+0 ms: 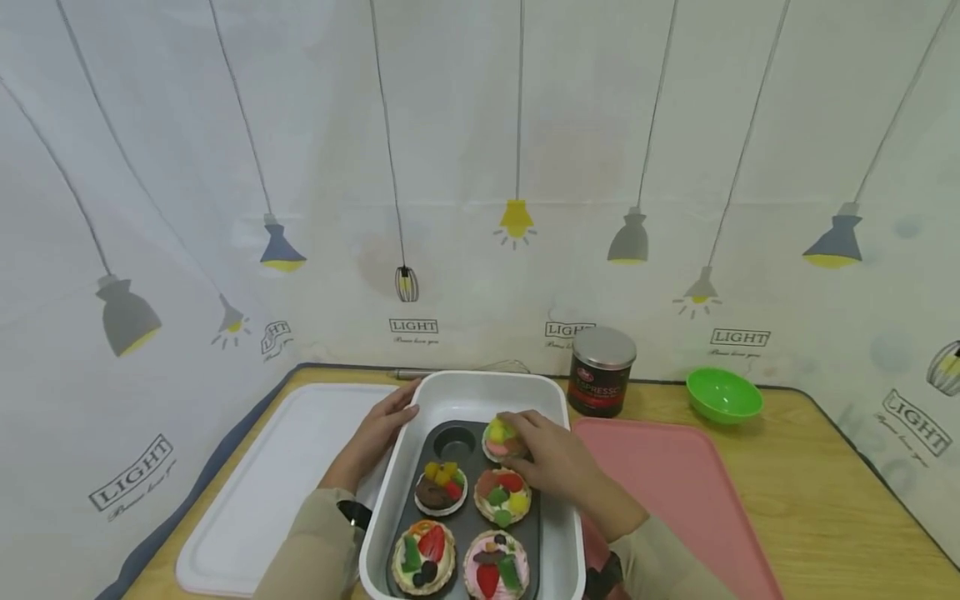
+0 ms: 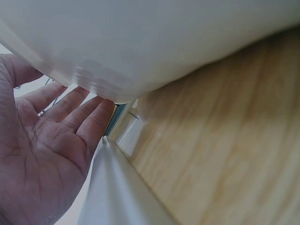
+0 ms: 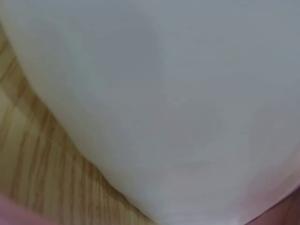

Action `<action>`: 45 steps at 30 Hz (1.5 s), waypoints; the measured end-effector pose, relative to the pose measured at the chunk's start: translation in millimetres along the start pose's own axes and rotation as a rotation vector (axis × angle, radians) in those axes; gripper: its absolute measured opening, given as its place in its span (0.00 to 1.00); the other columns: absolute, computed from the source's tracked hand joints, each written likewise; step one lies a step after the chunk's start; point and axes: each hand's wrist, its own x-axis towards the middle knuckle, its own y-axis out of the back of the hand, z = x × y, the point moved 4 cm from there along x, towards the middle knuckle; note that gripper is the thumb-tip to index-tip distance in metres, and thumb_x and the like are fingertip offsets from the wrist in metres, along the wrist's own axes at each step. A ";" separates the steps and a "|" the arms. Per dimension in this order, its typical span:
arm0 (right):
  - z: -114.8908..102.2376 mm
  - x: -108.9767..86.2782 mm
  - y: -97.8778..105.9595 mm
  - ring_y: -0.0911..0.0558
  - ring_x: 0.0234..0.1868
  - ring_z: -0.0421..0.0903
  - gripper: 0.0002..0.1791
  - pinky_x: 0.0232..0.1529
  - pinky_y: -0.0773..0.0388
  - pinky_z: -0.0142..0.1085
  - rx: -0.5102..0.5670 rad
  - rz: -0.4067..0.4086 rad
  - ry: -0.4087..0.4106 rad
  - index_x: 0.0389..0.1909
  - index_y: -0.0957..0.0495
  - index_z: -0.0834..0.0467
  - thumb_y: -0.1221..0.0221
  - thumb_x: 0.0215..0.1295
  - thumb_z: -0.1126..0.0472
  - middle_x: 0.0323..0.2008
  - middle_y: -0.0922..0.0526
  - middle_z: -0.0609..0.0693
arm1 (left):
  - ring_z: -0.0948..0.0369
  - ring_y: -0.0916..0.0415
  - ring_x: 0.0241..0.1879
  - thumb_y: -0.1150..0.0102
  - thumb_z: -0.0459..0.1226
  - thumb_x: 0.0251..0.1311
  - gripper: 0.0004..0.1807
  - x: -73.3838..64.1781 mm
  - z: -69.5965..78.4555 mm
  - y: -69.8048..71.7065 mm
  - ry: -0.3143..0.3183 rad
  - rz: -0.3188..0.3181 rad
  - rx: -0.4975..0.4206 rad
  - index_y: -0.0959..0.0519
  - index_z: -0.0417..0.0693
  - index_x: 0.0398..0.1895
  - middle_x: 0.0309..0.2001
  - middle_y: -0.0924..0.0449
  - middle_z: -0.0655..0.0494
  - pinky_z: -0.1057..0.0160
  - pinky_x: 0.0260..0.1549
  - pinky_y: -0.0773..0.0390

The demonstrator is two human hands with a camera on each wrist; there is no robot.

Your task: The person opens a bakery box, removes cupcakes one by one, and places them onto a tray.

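A white deep rectangular tub [image 1: 491, 385] holds a dark grey muffin tin [image 1: 467, 533]. My right hand [image 1: 558, 458] reaches over the tub's right side and pinches a small fruit tart [image 1: 497, 442] at the tin's far right cup. Other toy-like tarts sit in the nearer cups: a chocolate-topped tart [image 1: 438, 492], a tart with red and green fruit [image 1: 502, 497], a strawberry tart [image 1: 423, 557] and a pink cream tart [image 1: 495, 571]. The far left cup shows bare. My left hand [image 1: 378, 433] rests against the tub's left rim, fingers extended along its outer wall [image 2: 131, 51].
Left of the tub lies a white tray [image 1: 262, 492], and a pink tray [image 1: 660, 467] lies to its right. Behind stand a whisk [image 1: 510, 366], an espresso tin [image 1: 602, 375] and a green bowl [image 1: 723, 396]. A printed cloth backdrop borders the wooden table [image 1: 817, 492].
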 end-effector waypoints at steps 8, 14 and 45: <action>1.0 -1.4 -3.3 0.17 0.46 0.51 0.36 0.44 0.19 0.49 0.023 -0.016 -0.060 0.68 0.29 0.57 0.32 0.63 0.47 0.54 0.19 0.53 | 0.51 0.38 0.72 0.47 0.41 0.74 0.31 -3.3 -6.5 -0.3 0.006 -0.003 -0.010 0.40 0.56 0.78 0.77 0.43 0.51 0.50 0.67 0.35; -1.8 1.4 0.2 0.17 0.49 0.51 0.36 0.49 0.20 0.49 0.033 0.001 -0.064 0.67 0.29 0.58 0.31 0.63 0.48 0.56 0.20 0.54 | 0.51 0.39 0.72 0.48 0.41 0.74 0.31 -2.6 -2.2 1.6 -0.015 -0.004 -0.002 0.39 0.56 0.78 0.77 0.44 0.52 0.49 0.67 0.35; 4.6 2.5 42.7 0.18 0.49 0.47 0.35 0.45 0.17 0.41 0.235 0.168 -0.014 0.65 0.29 0.61 0.28 0.59 0.55 0.51 0.19 0.53 | 0.51 0.33 0.69 0.46 0.42 0.73 0.30 -3.5 3.7 -0.3 -0.018 0.015 0.010 0.37 0.58 0.77 0.75 0.39 0.52 0.49 0.64 0.30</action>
